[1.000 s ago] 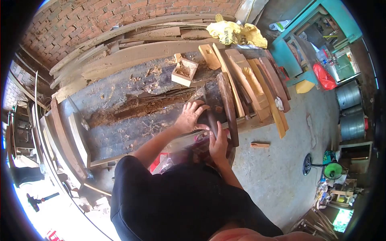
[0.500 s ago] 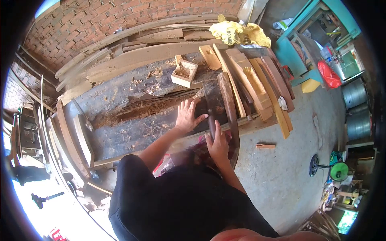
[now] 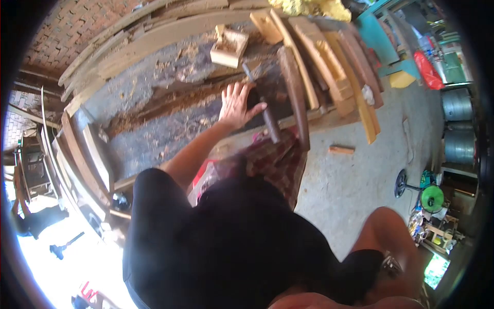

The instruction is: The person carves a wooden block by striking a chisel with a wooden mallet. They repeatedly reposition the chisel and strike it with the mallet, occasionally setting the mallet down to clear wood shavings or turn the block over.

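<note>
- Tool (image 3: 268, 117), dark handle + thin shaft: at near side of bench (image 3: 170, 131), R of its centre; handle end at near edge, shaft slanting up-L twd far side.
- L hand (image 3: 235, 107): on near half of bench, just L of tool, palm down, fingers spread, gripping nothing; thumb tip at handle, can't tell if touching.
- R hand: out of view; R arm (image 3: 388, 226) bent, well R of bench's near edge. So hands apart.
- Dark curved bar (image 3: 294, 95): across bench, just R of tool.
- Wooden box (image 3: 225, 58), open top, debris inside: far half of bench, approx. centre.
- Notched block (image 3: 321, 56) + other timbers: side by side across bench's R end.
- Checked cloth (image 3: 275, 159): below near edge of bench.
- Sm. offcut (image 3: 341, 150): on floor, R of bench.
- Green fan (image 3: 431, 198): farther R of bench.
- Metal drums (image 3: 458, 105): far R of bench.
- Brick wall (image 3: 67, 46): beyond bench, far L.
</note>
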A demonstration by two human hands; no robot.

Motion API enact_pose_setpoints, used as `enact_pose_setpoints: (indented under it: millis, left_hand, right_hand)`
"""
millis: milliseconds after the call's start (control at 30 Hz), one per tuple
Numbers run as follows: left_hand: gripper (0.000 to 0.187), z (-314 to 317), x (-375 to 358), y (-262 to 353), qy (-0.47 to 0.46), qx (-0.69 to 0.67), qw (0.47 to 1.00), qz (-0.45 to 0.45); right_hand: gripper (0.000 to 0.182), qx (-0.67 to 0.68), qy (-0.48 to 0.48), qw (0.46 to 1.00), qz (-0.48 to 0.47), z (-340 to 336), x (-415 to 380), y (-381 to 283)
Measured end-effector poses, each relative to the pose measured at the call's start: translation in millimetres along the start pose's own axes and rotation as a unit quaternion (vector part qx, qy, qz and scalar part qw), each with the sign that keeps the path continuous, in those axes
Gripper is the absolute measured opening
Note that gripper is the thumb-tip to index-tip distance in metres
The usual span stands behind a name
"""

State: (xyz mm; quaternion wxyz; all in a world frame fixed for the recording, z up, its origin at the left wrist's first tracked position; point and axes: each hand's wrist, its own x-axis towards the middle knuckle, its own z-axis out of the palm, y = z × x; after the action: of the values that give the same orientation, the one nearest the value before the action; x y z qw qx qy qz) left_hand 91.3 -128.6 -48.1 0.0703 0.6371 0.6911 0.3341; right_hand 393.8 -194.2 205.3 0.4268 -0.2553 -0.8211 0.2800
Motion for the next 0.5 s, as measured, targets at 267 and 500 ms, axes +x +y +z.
enact_pose_setpoints:
  millis: [267, 500]
  left_hand:
    - [0.074, 6.3, 0.5, -7.1, -0.002, 0.023, 1.000, 0.014]
    - [0.073, 8.5, -0.1, -8.8, 0.009, 0.019, 0.999, 0.026]
  right_hand:
    - [0.019, -0.001, -0.001, 0.993, 0.120, 18.8, -60.4, -7.5]
    - [0.019, -0.049, -0.001, 0.988, 0.144, 16.1, -66.6, -6.9]
